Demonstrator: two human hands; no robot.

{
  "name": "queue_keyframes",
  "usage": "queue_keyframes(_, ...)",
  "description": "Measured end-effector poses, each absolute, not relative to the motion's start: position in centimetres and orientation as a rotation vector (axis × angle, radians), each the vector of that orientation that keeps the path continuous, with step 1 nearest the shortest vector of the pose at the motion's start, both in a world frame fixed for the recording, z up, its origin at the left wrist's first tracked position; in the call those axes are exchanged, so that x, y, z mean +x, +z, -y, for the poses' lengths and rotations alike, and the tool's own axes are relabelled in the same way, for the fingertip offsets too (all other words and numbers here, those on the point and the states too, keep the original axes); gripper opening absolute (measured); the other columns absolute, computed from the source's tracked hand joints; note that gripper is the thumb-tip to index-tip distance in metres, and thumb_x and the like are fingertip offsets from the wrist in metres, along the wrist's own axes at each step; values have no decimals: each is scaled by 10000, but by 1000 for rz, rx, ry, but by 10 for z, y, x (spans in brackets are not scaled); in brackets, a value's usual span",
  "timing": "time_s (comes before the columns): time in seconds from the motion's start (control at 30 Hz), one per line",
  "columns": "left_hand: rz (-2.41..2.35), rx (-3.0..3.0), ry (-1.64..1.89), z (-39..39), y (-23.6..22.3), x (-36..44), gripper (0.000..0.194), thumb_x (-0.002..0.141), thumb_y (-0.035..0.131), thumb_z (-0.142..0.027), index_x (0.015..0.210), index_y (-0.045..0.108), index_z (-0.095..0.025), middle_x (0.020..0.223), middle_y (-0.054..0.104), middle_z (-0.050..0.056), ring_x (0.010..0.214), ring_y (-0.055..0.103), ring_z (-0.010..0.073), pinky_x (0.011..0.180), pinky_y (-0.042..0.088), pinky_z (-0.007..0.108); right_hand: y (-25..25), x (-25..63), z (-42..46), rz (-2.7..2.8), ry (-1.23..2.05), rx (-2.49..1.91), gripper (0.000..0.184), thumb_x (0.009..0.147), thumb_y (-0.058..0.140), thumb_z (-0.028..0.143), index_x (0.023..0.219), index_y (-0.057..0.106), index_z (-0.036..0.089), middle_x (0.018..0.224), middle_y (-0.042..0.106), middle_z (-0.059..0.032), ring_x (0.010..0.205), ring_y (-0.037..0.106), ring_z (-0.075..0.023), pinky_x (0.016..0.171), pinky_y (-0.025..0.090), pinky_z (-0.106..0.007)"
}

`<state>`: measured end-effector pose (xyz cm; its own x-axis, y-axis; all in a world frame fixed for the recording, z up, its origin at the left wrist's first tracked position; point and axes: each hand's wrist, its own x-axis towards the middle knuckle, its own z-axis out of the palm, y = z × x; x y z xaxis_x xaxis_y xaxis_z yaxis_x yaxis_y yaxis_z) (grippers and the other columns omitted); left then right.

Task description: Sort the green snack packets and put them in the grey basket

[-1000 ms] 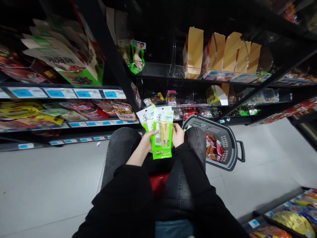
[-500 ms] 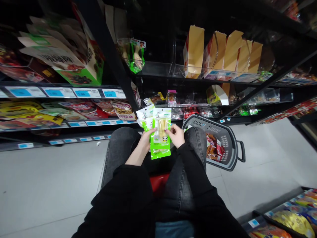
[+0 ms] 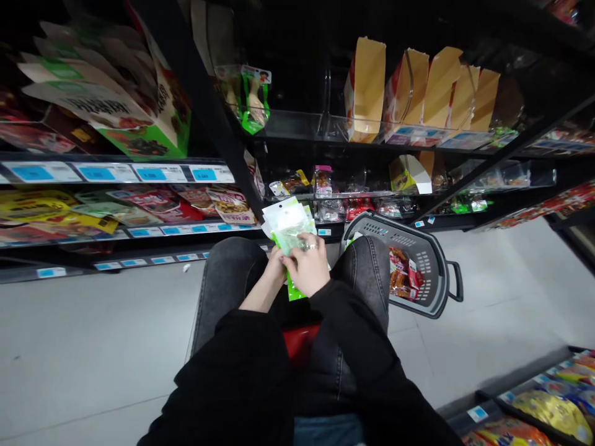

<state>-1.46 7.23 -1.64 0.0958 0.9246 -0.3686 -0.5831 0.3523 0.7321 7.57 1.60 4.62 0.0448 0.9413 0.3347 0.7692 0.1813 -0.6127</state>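
Between my knees, my left hand (image 3: pixel 270 275) grips a small stack of green-and-white snack packets (image 3: pixel 286 218) from its left side, fingers closed around the edge. My right hand (image 3: pixel 309 265), with a ring on one finger, lies across the front of the packets, its fingers curled on the top one. That top packet shows a pale, plain-looking side with a hang hole near its upper edge. Most of the lower part of the stack is hidden behind my right hand; a bright green end sticks out below it.
A grey shopping basket (image 3: pixel 430 272) with red snack packs (image 3: pixel 403 272) stands on the floor by my right knee. Black shelves ahead hold open display boxes (image 3: pixel 367 93), hanging green packs (image 3: pixel 255 102) and bagged snacks (image 3: pixel 232 204). Another shelf of bags (image 3: pixel 553 412) is at lower right.
My right hand has moved left from the packets' right edge to lie over their front. The panda-printed front no longer shows; a paler side faces up. The view has shifted slightly.
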Motion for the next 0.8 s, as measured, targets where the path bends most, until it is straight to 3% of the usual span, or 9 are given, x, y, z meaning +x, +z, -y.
queue_keyframes(0.1,-893,417,1161,-74,-15,-16,265,505,684,-121,764,632,-132,740,699,47,793,657,226,746,523,299,31,75,-24,1712,358,-1602,121,762,559,266,832,620,189,1200,421,-113,1127,387,-258,966,353,-415)
queue_keyframes(0.2,-894,428,1114,-76,-11,-19,356,489,707,-116,838,636,-119,787,705,75,825,657,257,771,525,331,22,91,-34,1461,450,-1677,528,646,675,323,1124,507,173,1176,450,-132,1063,475,-238,900,418,-376)
queue_keyframes(0.27,-913,433,1114,-76,-10,-20,365,503,723,-143,855,636,-114,796,706,82,826,659,265,784,523,346,18,106,-37,1317,570,-1737,636,581,713,367,1143,482,181,1018,565,-85,911,560,-212,804,460,-346)
queue_keyframes(0.37,-903,455,1079,-75,-8,-21,376,551,737,-194,905,636,-124,839,707,82,813,663,258,789,525,365,13,128,-39,1156,693,-1803,479,558,709,417,959,548,208,800,635,-2,721,597,-172,684,468,-298)
queue_keyframes(0.5,-877,439,1039,-74,-1,-23,359,592,730,-201,933,635,-138,876,705,73,778,667,237,762,538,362,6,159,-41,940,639,-1784,347,575,677,412,792,520,191,733,639,2,656,588,-153,637,451,-273)
queue_keyframes(0.8,-869,375,993,-72,9,-23,298,633,679,-193,919,627,-129,832,707,73,772,669,253,775,542,403,1,181,-43,836,530,-1683,275,620,616,383,763,492,184,676,602,17,601,532,-122,621,445,-256)
